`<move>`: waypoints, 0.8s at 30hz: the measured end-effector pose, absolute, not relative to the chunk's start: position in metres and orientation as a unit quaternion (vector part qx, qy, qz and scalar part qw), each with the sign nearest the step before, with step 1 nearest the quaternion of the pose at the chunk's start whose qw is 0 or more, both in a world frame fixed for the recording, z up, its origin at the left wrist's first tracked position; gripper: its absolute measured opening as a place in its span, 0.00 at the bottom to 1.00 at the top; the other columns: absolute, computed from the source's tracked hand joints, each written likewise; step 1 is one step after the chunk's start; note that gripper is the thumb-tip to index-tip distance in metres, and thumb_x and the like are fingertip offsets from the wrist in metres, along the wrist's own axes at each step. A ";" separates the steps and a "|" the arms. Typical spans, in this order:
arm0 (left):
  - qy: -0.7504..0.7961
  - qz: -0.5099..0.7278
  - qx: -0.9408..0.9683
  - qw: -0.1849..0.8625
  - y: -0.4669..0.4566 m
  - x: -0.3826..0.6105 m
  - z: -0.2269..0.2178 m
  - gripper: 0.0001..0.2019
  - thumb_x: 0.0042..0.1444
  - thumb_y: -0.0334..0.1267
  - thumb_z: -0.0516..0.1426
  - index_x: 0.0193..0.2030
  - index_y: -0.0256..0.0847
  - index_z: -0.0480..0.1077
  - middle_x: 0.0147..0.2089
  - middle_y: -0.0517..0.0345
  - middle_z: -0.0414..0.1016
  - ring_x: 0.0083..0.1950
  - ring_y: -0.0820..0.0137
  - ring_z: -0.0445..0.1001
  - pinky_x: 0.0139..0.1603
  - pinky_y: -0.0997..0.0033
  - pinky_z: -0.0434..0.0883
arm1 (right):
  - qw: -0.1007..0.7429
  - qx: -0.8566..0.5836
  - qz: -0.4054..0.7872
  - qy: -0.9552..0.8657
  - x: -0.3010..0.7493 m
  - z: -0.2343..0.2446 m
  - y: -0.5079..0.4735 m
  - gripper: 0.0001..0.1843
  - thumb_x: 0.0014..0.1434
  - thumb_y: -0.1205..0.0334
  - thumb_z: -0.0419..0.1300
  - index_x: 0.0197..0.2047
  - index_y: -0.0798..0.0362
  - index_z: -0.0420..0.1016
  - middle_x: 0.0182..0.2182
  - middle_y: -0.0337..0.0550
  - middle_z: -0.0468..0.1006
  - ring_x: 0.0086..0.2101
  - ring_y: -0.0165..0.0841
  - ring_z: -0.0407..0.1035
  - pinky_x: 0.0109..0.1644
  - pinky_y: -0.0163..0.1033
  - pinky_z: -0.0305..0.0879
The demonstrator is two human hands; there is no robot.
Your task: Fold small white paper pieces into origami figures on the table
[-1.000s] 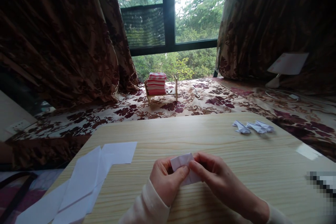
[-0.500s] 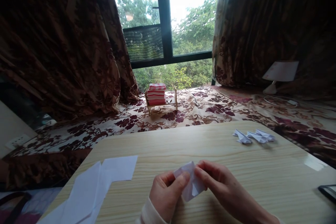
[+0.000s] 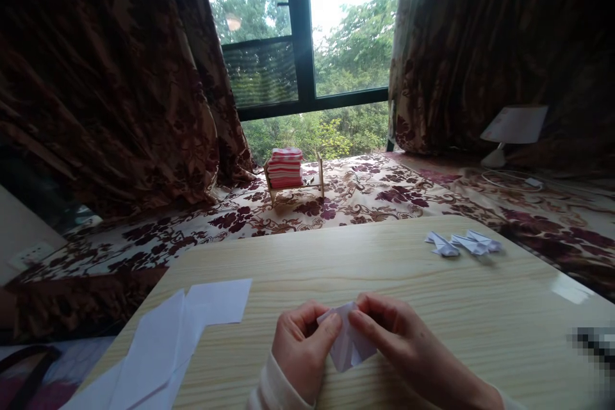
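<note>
A small folded piece of white paper (image 3: 346, 347) is held between my two hands just above the tabletop, near its front. My left hand (image 3: 305, 343) pinches its left side, thumb on top of the paper. At the upper right edge my right hand (image 3: 391, 330) pinches it between thumb and fingers. Creases and a raised flap show on the paper's face; its underside is hidden. Farther off at the right lie several small folded paper pieces (image 3: 473, 243). Loose white paper sheets (image 3: 148, 339) overlap at the left of the table.
The light wooden table (image 3: 298, 262) has rounded far corners. Behind it, on a flowered cloth (image 3: 355, 198), stand a small rack (image 3: 320, 178) with striped pink-and-white cloths (image 3: 285, 168) and a white lamp (image 3: 516, 125). A blurred dark item (image 3: 593, 343) lies at the right edge.
My right thumb has slid left and down onto the paper's face, closer to my left thumb. The paper has tilted slightly. The whole view has shifted a little.
</note>
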State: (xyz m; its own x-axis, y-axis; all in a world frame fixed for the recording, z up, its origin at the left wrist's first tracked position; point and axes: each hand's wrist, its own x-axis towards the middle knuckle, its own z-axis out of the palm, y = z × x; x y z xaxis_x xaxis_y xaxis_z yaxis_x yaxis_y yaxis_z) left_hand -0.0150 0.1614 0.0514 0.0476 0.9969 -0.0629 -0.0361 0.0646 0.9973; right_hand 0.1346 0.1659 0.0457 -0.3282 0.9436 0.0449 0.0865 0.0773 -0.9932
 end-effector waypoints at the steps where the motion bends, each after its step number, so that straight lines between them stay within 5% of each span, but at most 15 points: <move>1: 0.494 0.480 0.487 0.537 0.162 -0.015 0.051 0.13 0.41 0.43 0.61 0.18 0.33 0.72 0.16 0.62 0.63 0.22 0.76 0.57 0.23 0.76 0.54 | 0.403 -0.421 0.529 -0.617 0.135 0.046 0.166 0.20 0.56 0.48 0.54 0.25 0.56 0.63 0.20 0.34 0.59 0.23 0.26 0.53 0.24 0.31 0.50; 10: 0.507 0.486 0.407 0.584 0.171 -0.020 0.039 0.17 0.34 0.48 0.66 0.24 0.33 0.78 0.20 0.56 0.73 0.24 0.73 0.65 0.28 0.73 0.62 | 0.408 -0.416 0.521 -0.624 0.143 0.053 0.171 0.24 0.59 0.47 0.48 0.19 0.54 0.59 0.19 0.35 0.59 0.23 0.27 0.54 0.26 0.32 0.52; 15: 0.490 0.479 0.374 0.625 0.175 -0.021 0.029 0.22 0.30 0.52 0.67 0.26 0.33 0.77 0.21 0.56 0.73 0.22 0.74 0.66 0.25 0.73 0.62 | 0.397 -0.423 0.535 -0.614 0.144 0.051 0.172 0.20 0.56 0.49 0.54 0.27 0.58 0.69 0.21 0.37 0.65 0.24 0.27 0.56 0.27 0.32 0.54; 24: 0.492 0.396 0.453 0.629 0.167 -0.018 0.040 0.23 0.34 0.55 0.64 0.21 0.31 0.74 0.16 0.57 0.68 0.19 0.75 0.64 0.24 0.74 0.61 | 0.435 -0.430 0.527 -0.590 0.145 0.045 0.174 0.21 0.56 0.47 0.54 0.25 0.58 0.68 0.19 0.35 0.62 0.22 0.25 0.55 0.25 0.31 0.52</move>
